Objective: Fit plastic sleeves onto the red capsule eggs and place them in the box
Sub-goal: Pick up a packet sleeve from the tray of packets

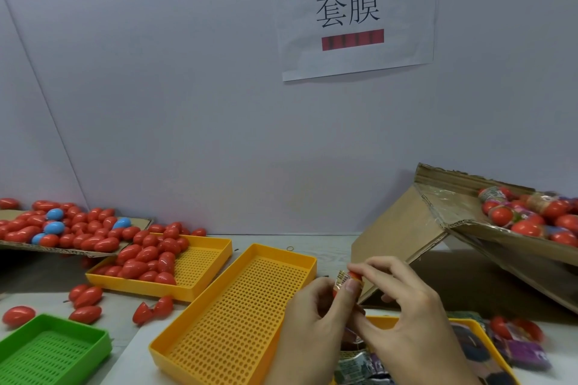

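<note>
Nearest the camera, at about five o'clock, loose printed sleeves (359, 362) are heaped in a yellow tray (384, 319), presumably so that the next one can be taken without reaching. Just above them a red capsule egg (347, 282) is held between both hands at chest level, away from the table, which probably leaves room for film to be drawn down it. The left hand (308, 316) is curled round the lower part of the egg; the right hand (403, 306) is pinched on the printed sleeve (343, 277) at its upper end, thumb and forefinger closed on the film. The sleeve is judged partly on, not yet seated.

At seven o'clock an empty green perforated tray (53, 350) is seen, and at the centre an empty yellow perforated tray (237, 306). Farther off, at ten o'clock, bare red eggs (147, 259) are gathered in a second yellow tray (203, 278), with more spilled on a cardboard sheet (137, 222) among a few blue eggs (54, 214).

At two o'clock the cardboard box (406, 228) is tilted toward the worker, sleeved eggs (528, 222) already lying inside; the tilt seems meant to ease dropping in.
</note>
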{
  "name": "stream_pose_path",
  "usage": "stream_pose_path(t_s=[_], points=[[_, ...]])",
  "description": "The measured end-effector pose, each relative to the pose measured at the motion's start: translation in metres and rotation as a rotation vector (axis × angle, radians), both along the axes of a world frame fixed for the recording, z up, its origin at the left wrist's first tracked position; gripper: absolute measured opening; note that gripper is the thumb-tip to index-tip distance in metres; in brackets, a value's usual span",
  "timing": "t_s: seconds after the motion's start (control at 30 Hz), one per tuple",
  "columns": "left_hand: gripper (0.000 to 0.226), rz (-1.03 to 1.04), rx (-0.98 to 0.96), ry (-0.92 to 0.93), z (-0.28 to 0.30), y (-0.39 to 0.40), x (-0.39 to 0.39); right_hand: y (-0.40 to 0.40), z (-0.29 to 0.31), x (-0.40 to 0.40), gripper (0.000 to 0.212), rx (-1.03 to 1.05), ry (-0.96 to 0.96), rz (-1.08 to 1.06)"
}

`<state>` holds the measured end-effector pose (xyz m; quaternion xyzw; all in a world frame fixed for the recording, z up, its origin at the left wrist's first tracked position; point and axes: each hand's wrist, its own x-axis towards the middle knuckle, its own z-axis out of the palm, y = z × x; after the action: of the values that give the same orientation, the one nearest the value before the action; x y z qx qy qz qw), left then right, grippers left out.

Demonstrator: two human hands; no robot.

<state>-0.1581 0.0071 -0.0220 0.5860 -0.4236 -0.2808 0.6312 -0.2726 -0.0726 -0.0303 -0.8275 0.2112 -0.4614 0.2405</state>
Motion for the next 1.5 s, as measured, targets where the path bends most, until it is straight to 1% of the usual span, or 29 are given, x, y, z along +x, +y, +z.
stream_pose_path(t_s=[0.1,0.23,0.33,0.43,0.5,0.6,0.8,0.87,1.0,1.17,1.33,1.4,1.5], points=[[0.040,-0.017,-0.027,0.014,0.001,-0.001,0.000,0.001,0.001,0.000,0.057,0.006,0.007,0.015],[0.049,-0.045,-0.002,0.029,0.002,-0.001,0.000,0.000,0.002,-0.001,0.055,0.028,0.029,0.017],[0.052,-0.048,0.027,0.001,0.002,-0.001,0.001,0.002,0.005,-0.001,0.056,0.058,0.032,0.066],[0.043,-0.070,0.060,-0.020,0.002,0.001,0.003,0.003,0.006,0.000,0.062,0.094,0.059,0.122],[0.037,-0.076,0.074,-0.004,0.002,0.001,0.003,0.003,0.007,0.001,0.061,0.113,0.061,0.138],[0.038,-0.056,0.044,0.067,0.003,0.000,0.002,0.003,0.007,0.001,0.059,0.111,0.055,0.131],[0.047,-0.163,0.096,0.273,0.005,0.001,-0.004,0.002,0.008,-0.004,0.060,0.093,0.037,0.125],[0.044,-0.186,0.093,0.290,0.004,0.001,-0.004,0.000,0.007,-0.004,0.060,0.112,0.030,0.119],[0.041,-0.168,0.040,0.312,0.004,0.000,-0.004,-0.001,0.006,-0.005,0.056,0.158,0.062,0.135],[0.040,-0.161,-0.023,0.406,0.005,-0.003,-0.010,0.002,0.007,-0.005,0.055,0.101,0.017,0.102],[0.039,-0.134,-0.052,0.525,0.009,-0.004,-0.013,0.003,0.005,-0.004,0.052,0.072,0.022,0.097],[0.039,-0.145,-0.054,0.547,0.010,-0.004,-0.014,0.004,0.006,-0.004,0.052,0.100,-0.010,0.084],[0.039,-0.135,-0.017,0.530,0.009,-0.003,-0.011,0.004,0.006,-0.004,0.054,0.125,-0.047,0.064]])
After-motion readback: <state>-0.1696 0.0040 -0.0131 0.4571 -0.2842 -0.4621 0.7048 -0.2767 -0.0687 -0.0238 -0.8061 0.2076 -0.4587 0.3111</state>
